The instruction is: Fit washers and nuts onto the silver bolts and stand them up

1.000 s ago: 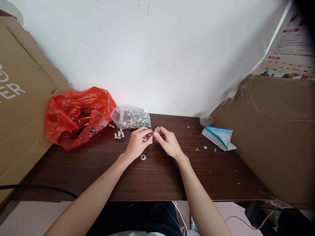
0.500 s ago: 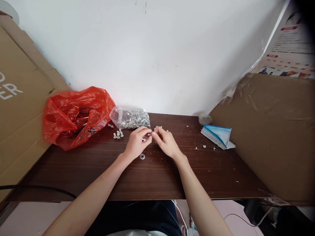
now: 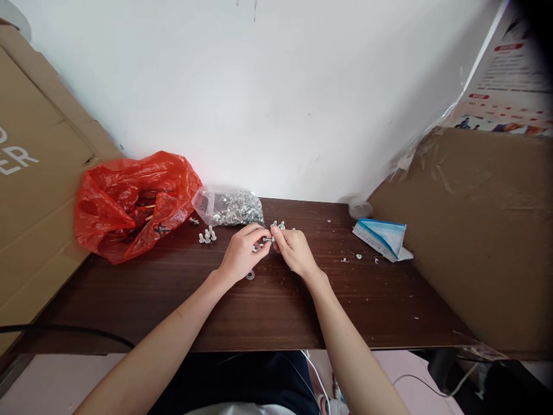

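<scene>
My left hand [image 3: 241,253] and my right hand [image 3: 294,249] meet fingertip to fingertip over the dark wooden desk [image 3: 259,305]. Both pinch a small silver screw [image 3: 268,238] held between them. A flat washer [image 3: 250,275] lies on the desk just below my left hand. A few upright screws [image 3: 207,235] stand to the left, and two more screws [image 3: 277,225] stand just behind my fingers. A clear plastic bag of metal hardware [image 3: 231,208] lies behind my hands near the wall.
A crumpled red plastic bag [image 3: 132,202] sits at the desk's back left. A blue-and-white paper packet [image 3: 381,237] lies at the right. Cardboard panels [image 3: 470,230] flank both sides, with a white wall behind. A black cable [image 3: 64,331] runs along the front left edge.
My hands stay together at the same spot; the fingers shifted slightly on the small screw, and the right hand's fingers curled in closer.
</scene>
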`<state>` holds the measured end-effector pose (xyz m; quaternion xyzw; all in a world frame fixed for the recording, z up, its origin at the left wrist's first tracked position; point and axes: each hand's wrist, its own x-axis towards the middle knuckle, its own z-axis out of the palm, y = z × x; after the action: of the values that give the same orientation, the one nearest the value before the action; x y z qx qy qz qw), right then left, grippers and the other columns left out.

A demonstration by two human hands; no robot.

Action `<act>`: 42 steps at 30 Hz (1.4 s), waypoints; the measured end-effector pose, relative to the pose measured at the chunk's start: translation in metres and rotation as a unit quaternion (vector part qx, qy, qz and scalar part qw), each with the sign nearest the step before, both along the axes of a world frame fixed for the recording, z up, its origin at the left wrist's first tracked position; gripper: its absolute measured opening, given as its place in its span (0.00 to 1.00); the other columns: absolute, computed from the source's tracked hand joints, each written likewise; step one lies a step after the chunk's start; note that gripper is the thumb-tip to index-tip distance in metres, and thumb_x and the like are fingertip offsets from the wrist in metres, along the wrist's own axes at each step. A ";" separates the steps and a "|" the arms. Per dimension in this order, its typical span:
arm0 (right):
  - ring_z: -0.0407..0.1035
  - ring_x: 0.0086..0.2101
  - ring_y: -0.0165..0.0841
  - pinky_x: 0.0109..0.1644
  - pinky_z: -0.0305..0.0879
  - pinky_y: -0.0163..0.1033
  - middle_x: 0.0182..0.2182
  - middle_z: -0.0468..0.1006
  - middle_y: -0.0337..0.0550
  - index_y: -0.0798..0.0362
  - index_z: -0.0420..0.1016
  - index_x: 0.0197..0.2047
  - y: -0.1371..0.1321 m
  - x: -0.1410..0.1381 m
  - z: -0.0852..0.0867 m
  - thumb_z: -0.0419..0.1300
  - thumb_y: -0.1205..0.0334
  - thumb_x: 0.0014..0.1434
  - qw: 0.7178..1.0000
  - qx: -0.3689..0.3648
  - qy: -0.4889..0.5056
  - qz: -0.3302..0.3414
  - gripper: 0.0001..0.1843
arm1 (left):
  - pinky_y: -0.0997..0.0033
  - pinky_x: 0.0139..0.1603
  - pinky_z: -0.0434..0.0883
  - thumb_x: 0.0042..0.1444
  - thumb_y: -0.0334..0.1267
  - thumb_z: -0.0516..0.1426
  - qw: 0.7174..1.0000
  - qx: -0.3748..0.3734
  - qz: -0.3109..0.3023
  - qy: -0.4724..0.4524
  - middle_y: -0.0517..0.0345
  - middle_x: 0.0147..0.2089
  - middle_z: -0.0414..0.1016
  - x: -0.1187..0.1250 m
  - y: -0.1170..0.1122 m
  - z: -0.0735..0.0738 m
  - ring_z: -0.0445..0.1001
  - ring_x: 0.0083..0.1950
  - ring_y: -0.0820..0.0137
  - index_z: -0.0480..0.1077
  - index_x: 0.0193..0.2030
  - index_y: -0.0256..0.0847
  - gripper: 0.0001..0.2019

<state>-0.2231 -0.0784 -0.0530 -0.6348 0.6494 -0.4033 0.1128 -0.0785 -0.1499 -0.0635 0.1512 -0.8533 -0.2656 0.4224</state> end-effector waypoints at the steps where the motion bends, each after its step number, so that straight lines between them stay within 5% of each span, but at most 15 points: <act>1: 0.61 0.22 0.29 0.29 0.55 0.33 0.19 0.68 0.39 0.53 0.60 0.21 0.000 -0.001 0.000 0.40 0.45 0.66 1.000 -0.002 -0.003 -0.011 0.28 | 0.76 0.34 0.72 0.57 0.30 0.54 1.000 0.001 0.000 -0.001 0.54 0.39 0.71 0.000 0.000 0.000 0.70 0.33 0.75 0.71 0.39 0.38 0.06; 6: 0.61 0.22 0.28 0.29 0.55 0.32 0.21 0.69 0.34 0.51 0.66 0.34 0.003 0.000 0.003 0.50 0.44 0.63 1.000 0.003 -0.008 0.024 0.18 | 0.78 0.32 0.71 0.57 0.31 0.55 1.000 0.020 0.021 0.010 0.55 0.38 0.71 0.001 -0.001 0.002 0.70 0.33 0.75 0.70 0.38 0.37 0.04; 12: 0.61 0.21 0.28 0.30 0.55 0.33 0.18 0.67 0.38 0.52 0.61 0.22 0.001 0.000 0.000 0.41 0.46 0.67 1.000 0.018 0.011 0.012 0.27 | 0.76 0.34 0.71 0.57 0.30 0.54 1.000 0.008 0.012 -0.004 0.54 0.39 0.71 0.000 0.000 0.002 0.70 0.33 0.75 0.71 0.39 0.38 0.05; 18: 0.61 0.21 0.28 0.28 0.53 0.32 0.20 0.69 0.33 0.50 0.65 0.35 0.003 0.001 0.003 0.49 0.45 0.63 0.999 0.024 -0.002 0.031 0.17 | 0.77 0.32 0.70 0.58 0.32 0.54 1.000 0.017 0.026 0.002 0.55 0.37 0.71 0.001 -0.001 0.002 0.69 0.34 0.74 0.70 0.38 0.38 0.04; 32: 0.56 0.20 0.28 0.29 0.48 0.33 0.18 0.63 0.38 0.53 0.60 0.22 -0.002 0.002 -0.004 0.38 0.43 0.67 0.998 0.042 0.043 0.022 0.29 | 0.75 0.33 0.70 0.56 0.28 0.53 1.000 -0.006 0.010 -0.018 0.55 0.38 0.71 -0.001 -0.001 -0.001 0.70 0.35 0.73 0.69 0.37 0.38 0.05; 42: 0.56 0.22 0.27 0.30 0.48 0.31 0.20 0.64 0.35 0.52 0.62 0.29 -0.001 0.004 -0.001 0.44 0.47 0.66 0.997 0.031 0.075 -0.018 0.21 | 0.77 0.33 0.69 0.56 0.28 0.53 0.999 -0.011 0.023 -0.022 0.56 0.36 0.69 -0.001 -0.001 0.000 0.67 0.33 0.74 0.67 0.36 0.37 0.04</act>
<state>-0.2192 -0.0789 -0.0543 -0.6478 0.6795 -0.3358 0.0766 -0.0794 -0.1510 -0.0632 0.1721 -0.8614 -0.2430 0.4115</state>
